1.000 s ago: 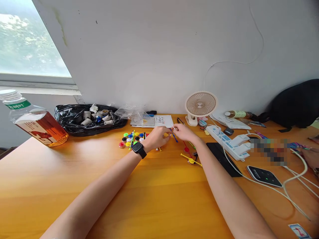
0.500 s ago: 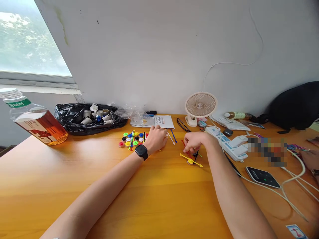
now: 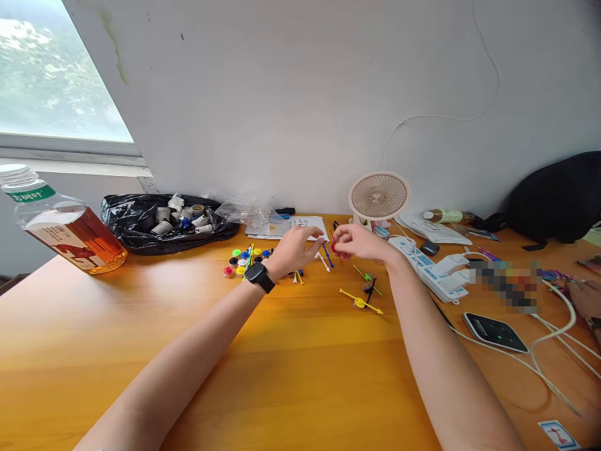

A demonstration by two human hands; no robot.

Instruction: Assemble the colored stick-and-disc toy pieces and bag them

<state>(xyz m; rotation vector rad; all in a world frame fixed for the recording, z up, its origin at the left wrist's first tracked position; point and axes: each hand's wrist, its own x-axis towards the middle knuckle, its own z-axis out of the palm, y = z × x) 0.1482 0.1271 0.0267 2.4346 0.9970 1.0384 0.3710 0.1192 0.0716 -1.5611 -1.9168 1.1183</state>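
Observation:
My right hand (image 3: 359, 243) is lifted off the wooden desk (image 3: 282, 351) and pinches a small red stick piece (image 3: 333, 247) between its fingertips. My left hand (image 3: 295, 249), with a black watch (image 3: 259, 276) on the wrist, hovers just left of it with its fingers half curled and reaching toward the red piece; nothing shows in them. Below the hands lie blue and white sticks (image 3: 325, 258). A cluster of small coloured caps (image 3: 244, 262) sits left of my left hand. A yellow stick piece (image 3: 360, 302) and green and black ones (image 3: 367, 280) lie to the right.
A bottle of brown liquid (image 3: 61, 228) lies at the far left beside a black bag of small parts (image 3: 164, 222). At the back stand a white fan (image 3: 378, 199) and papers (image 3: 305, 227). A power strip (image 3: 432, 269), cables and a phone (image 3: 496, 332) are on the right.
My right hand went down to the sticks on the right, took up a red piece and rose back toward the left hand. The left hand lifted slightly off the desk.

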